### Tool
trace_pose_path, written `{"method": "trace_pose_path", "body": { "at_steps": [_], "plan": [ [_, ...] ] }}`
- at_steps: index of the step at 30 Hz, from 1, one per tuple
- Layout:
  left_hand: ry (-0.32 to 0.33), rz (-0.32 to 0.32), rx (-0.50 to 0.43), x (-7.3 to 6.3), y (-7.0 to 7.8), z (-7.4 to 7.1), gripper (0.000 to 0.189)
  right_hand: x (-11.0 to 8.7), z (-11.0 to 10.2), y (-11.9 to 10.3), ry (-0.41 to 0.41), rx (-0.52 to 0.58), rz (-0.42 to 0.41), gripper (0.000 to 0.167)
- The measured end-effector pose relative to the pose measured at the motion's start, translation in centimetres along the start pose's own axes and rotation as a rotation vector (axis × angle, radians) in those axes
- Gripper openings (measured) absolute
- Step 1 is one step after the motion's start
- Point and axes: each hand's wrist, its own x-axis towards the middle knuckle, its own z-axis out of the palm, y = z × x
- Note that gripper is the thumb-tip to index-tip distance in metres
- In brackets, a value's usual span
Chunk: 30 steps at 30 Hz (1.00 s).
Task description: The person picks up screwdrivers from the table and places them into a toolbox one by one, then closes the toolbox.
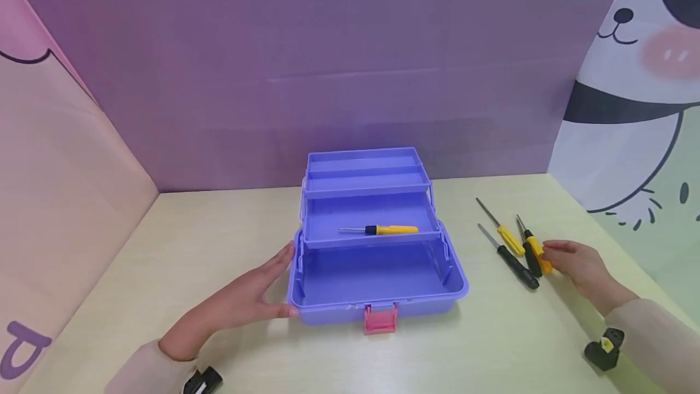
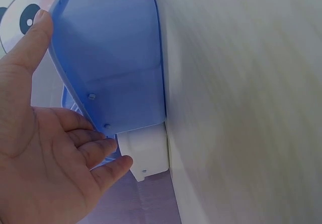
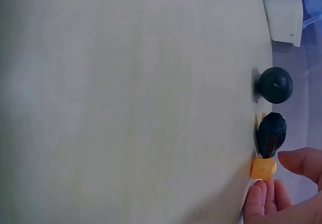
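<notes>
A purple toolbox (image 1: 377,310) stands with its tiered trays raised. A yellow-and-black screwdriver (image 1: 396,230) lies in its lower tray. My left hand (image 1: 254,297) is spread against the box's left side, thumb at the front corner and fingertips farther back; the left wrist view shows the palm beside the box wall (image 2: 115,48). On the right, my right hand (image 1: 579,266) pinches the yellow handle of another yellow-and-black screwdriver (image 1: 538,251) low over the table. Beside that handle are a black handle (image 1: 530,260), a black screwdriver (image 1: 516,267) and a yellow screwdriver (image 1: 508,239).
The pink latch (image 1: 380,320) hangs at the front of the box. A pale wooden table (image 1: 219,230) carries everything, with a purple backdrop (image 1: 328,78) behind it. Printed panels stand at both sides, a panda (image 1: 645,151) on the right one.
</notes>
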Motion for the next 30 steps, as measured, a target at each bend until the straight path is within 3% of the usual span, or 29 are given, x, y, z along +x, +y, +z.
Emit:
{"method": "trace_pose_path", "body": {
  "at_steps": [11, 30],
  "plan": [
    [-0.002, -0.004, -0.014, 0.04, 0.02, 0.04, 0.102, 0.10, 0.41, -0.27, 0.034, -0.083, 0.019, 0.055],
    [-0.006, -0.009, -0.015, 0.14, 0.06, -0.05, 0.101, 0.16, 0.57, -0.44, 0.065, -0.100, 0.020, 0.052]
  ]
}}
